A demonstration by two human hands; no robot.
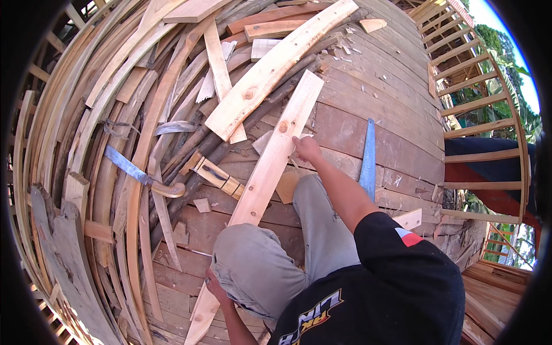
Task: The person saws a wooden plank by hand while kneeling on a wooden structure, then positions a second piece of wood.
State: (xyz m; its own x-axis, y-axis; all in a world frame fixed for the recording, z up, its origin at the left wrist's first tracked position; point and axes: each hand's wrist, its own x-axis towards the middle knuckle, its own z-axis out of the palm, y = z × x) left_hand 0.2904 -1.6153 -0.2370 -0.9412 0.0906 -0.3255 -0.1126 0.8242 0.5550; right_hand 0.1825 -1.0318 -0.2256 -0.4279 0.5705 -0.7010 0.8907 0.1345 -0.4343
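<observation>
A long pale plank (265,181) with knots runs slantwise in front of me, passing under my left knee. My right hand (307,149) is closed at the plank's right edge, toward its far end, thumb side against the wood. Low beside my left knee, my left hand (215,287) grips the edge of the plank's near part; the knee hides some of its fingers. Left of the plank lies a wooden hand plane (218,177). A machete (138,172) with a wooden handle rests on the timber farther left.
A wide board (282,66) lies across dark poles ahead. Stacked curved-looking timber (86,126) fills the left side. A bluish saw blade (368,161) lies on the plank floor (368,98) to the right. A slatted wooden railing (477,106) stands at the far right, with wood chips scattered ahead.
</observation>
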